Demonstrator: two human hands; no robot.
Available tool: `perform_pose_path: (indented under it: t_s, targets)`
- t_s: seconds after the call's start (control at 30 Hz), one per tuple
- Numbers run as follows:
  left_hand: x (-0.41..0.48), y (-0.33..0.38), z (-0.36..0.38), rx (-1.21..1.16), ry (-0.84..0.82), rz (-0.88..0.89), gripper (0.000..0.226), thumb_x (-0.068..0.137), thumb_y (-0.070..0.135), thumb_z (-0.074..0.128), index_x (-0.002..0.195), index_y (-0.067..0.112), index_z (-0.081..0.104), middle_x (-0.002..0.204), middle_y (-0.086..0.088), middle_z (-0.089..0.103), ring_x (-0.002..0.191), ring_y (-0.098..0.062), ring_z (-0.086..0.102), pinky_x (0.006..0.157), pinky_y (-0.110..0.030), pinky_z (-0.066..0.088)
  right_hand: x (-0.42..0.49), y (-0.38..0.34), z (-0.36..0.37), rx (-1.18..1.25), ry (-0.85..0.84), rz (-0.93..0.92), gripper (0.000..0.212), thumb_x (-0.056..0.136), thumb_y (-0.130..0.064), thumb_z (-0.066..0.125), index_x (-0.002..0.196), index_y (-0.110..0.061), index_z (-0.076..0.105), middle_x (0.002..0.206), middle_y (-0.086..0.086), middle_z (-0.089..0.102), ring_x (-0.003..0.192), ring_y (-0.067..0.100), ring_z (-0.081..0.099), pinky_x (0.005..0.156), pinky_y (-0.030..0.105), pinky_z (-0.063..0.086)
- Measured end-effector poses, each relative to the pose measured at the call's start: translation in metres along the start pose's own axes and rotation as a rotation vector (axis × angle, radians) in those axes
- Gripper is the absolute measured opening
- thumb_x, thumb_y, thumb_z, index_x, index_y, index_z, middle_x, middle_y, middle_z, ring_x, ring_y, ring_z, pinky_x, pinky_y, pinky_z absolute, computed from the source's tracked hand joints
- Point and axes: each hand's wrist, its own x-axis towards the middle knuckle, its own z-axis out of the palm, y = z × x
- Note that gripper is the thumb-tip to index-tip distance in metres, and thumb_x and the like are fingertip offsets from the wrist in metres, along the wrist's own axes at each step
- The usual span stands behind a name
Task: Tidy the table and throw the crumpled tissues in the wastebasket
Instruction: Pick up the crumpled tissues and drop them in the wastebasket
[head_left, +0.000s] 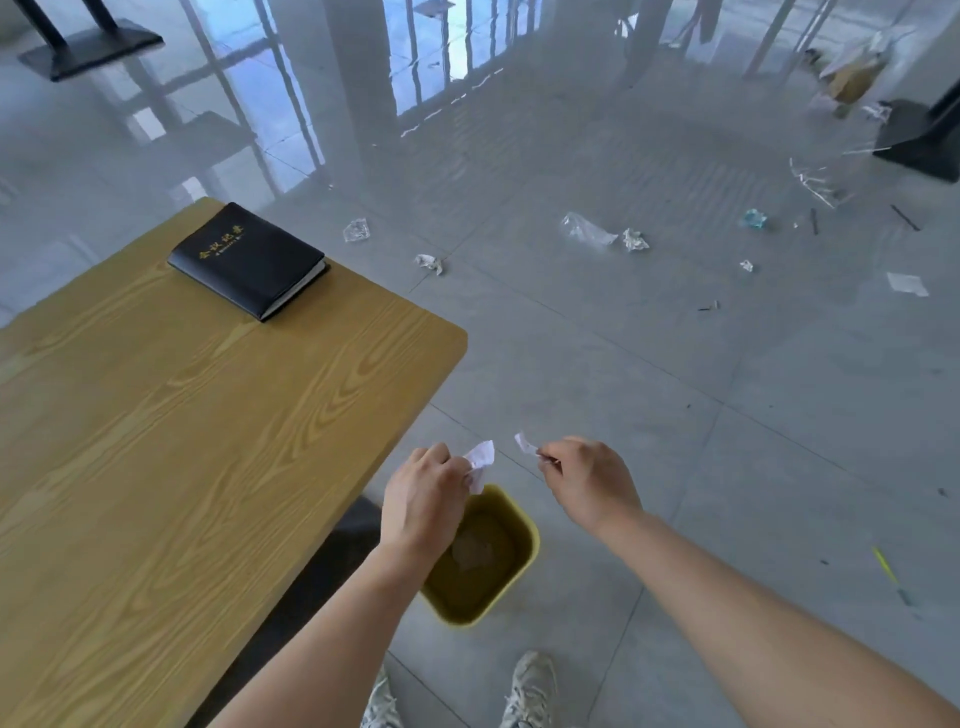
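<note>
My left hand (423, 499) pinches a white crumpled tissue (480, 462) just above the far rim of the yellow wastebasket (527, 545), which stands on the floor beside the table's right edge. My right hand (589, 480) holds a smaller white tissue scrap (525, 444) to the right, above the floor beyond the basket. Greyish crumpled paper lies at the basket's bottom. The wooden table (182, 441) fills the left side, with a black notebook (248, 260) near its far corner.
Crumpled papers (430, 263) (635, 240), plastic wrappers (587, 230) (356, 230) and small scraps litter the grey tiled floor beyond the table. Black table bases stand at the far left (88, 47) and far right (919, 140). My shoes (530, 691) are at the bottom.
</note>
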Motion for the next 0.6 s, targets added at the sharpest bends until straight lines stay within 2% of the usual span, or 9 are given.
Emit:
perform_pose_path:
  t_s: [0.13,0.2,0.3,0.4,0.5,0.6]
  targets:
    - [-0.018,-0.014,0.037,-0.017,-0.086,-0.026,0.011,0.092,0.025,0.063,0.09,0.021,0.073,0.079,0.007,0.056,0.072,-0.012,0.049,0.058,-0.024,0.032,-0.007,0.022,0.049,0.023,-0.023,0.033,0.02,0.095,-0.021,0.055,0.086,-0.011,0.071,0.072,-0.003,0.052,0.067,0.02,0.047,0.051,0.028,0.026]
    - [-0.028,-0.024,0.056,-0.003,-0.147,-0.041,0.009,0.09,0.024,0.065,0.088,0.02,0.073,0.078,0.005,0.055,0.07,-0.014,0.048,0.056,-0.026,0.031,-0.013,0.032,0.076,0.018,-0.055,0.059,0.021,0.095,-0.022,0.055,0.087,-0.012,0.071,0.073,-0.002,0.056,0.067,0.02,0.047,0.05,0.027,0.023]
    - [-0.04,-0.041,0.085,0.053,-0.255,-0.045,0.007,0.079,0.019,0.079,0.079,0.015,0.073,0.069,0.004,0.052,0.061,-0.012,0.042,0.05,-0.023,0.025,-0.019,0.048,0.119,0.034,-0.1,0.08,0.021,0.096,-0.026,0.058,0.085,-0.015,0.071,0.075,0.001,0.065,0.066,0.02,0.051,0.05,0.024,0.023]
    - [-0.045,-0.059,0.119,0.068,-0.303,-0.056,0.016,0.068,0.017,0.088,0.069,0.014,0.072,0.059,0.004,0.05,0.052,-0.009,0.037,0.042,-0.019,0.028,-0.017,0.064,0.158,0.057,-0.138,0.121,0.025,0.095,-0.024,0.058,0.071,-0.018,0.063,0.061,-0.006,0.05,0.059,0.017,0.044,0.046,0.018,0.018]
    - [-0.049,-0.079,0.161,0.081,-0.325,-0.102,0.008,0.084,0.02,0.075,0.082,0.013,0.076,0.069,-0.001,0.058,0.059,-0.013,0.043,0.05,-0.025,0.033,-0.011,0.077,0.195,0.053,-0.196,0.162,0.031,0.094,-0.02,0.055,0.064,-0.02,0.049,0.054,-0.006,0.039,0.054,0.017,0.039,0.046,0.02,0.019]
    - [-0.051,-0.092,0.199,0.062,-0.3,-0.117,0.013,0.092,0.022,0.064,0.093,0.015,0.075,0.079,0.001,0.06,0.068,-0.013,0.047,0.057,-0.024,0.033,-0.002,0.086,0.23,0.068,-0.234,0.179,0.031,0.093,-0.019,0.054,0.063,-0.016,0.046,0.054,-0.003,0.04,0.055,0.021,0.041,0.045,0.025,0.022]
